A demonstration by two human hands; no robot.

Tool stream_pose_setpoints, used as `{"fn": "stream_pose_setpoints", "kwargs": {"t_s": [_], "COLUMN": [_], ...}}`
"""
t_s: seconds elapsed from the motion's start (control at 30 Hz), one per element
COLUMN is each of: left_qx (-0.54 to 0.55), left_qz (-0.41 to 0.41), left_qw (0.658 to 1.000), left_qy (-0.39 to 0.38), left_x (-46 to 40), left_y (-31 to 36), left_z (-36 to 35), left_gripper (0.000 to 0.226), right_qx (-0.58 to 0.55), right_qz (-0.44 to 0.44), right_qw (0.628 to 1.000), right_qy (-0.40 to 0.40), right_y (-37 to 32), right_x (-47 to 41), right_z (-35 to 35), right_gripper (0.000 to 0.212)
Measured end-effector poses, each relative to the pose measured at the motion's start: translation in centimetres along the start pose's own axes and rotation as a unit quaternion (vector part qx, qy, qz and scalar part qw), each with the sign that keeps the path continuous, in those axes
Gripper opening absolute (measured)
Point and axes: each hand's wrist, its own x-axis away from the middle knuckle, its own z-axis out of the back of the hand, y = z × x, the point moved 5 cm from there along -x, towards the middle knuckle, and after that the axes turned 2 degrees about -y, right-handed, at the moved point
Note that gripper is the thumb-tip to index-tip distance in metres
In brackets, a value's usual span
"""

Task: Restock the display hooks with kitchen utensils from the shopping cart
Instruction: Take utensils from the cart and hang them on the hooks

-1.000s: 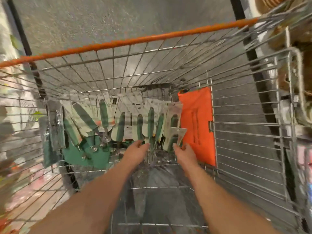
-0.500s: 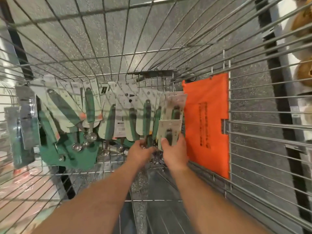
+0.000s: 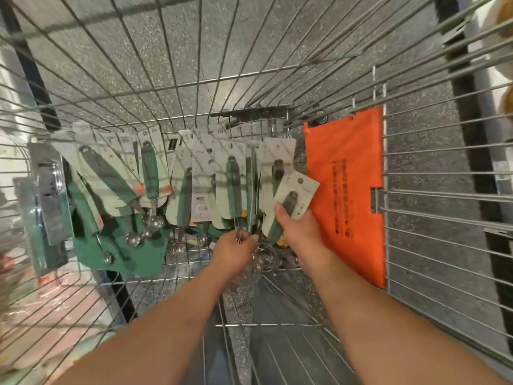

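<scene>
Inside the wire shopping cart (image 3: 416, 168), at its far end, many carded kitchen utensils (image 3: 233, 184) lie leaning in a row, most of them with dark green handles on pale cards. Both bare arms reach down to them. The right hand (image 3: 301, 232) holds one carded utensil (image 3: 295, 195) with the thumb pressed on the front of the card, and this card is tilted and stands a little in front of the others, just beside the orange bag (image 3: 349, 190). The left hand (image 3: 236, 247) has its fingers curled around thin metal stems at the lower end of the packs in the middle, near a round metal scoop (image 3: 265, 257); which pack these stems belong to I cannot tell. More to the left, a group of small round metal spoons (image 3: 150, 223) hangs from a green handle over a flat green piece (image 3: 133, 251), and at the far left a clear plastic pack (image 3: 51, 190) leans on the cart wall. The orange bag lies flat against the right wall and carries lines of dark printed writing, but it is too blurred to read. Some cards have small black labels and a barcode, also unreadable. Under the cart a grey speckled floor (image 3: 194, 51) is visible.
</scene>
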Motion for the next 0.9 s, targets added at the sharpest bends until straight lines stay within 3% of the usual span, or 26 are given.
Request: {"fn": "stream_pose_setpoints", "kwargs": {"t_s": [0.33, 0.6, 0.73, 0.83, 0.87, 0.9], "left_qx": [0.037, 0.028, 0.032, 0.012, 0.012, 0.011], "left_qz": [-0.076, -0.066, -0.070, -0.083, -0.081, -0.075], "left_qw": [0.996, 0.997, 0.997, 0.996, 0.996, 0.997], "left_qy": [0.027, 0.022, -0.004, -0.035, -0.033, -0.031], "left_x": [2.8, 3.8, 5.5, 7.0, 7.0, 7.0], "left_y": [1.3, 2.7, 3.3, 3.9, 3.7, 3.5], "left_z": [3.8, 6.6, 7.5, 7.5, 7.5, 7.6], "left_gripper": [0.013, 0.021, 0.040, 0.089, 0.103, 0.106], "right_qx": [0.007, 0.010, 0.057, 0.063, 0.060, 0.047], "right_qz": [-0.062, -0.074, -0.065, -0.070, -0.081, -0.098], "right_qw": [0.995, 0.988, 0.982, 0.975, 0.973, 0.972], "right_qy": [-0.084, -0.136, -0.170, -0.203, -0.208, -0.207], "right_y": [-1.8, -3.1, -3.1, -3.2, -3.4, -3.7], "right_x": [-0.7, 1.4, 3.6, 5.4, 5.9, 6.5], "right_z": [-1.2, -0.9, -1.9, -3.7, -4.3, -4.8], "right_gripper": [0.034, 0.028, 0.053, 0.113, 0.117, 0.108]}}
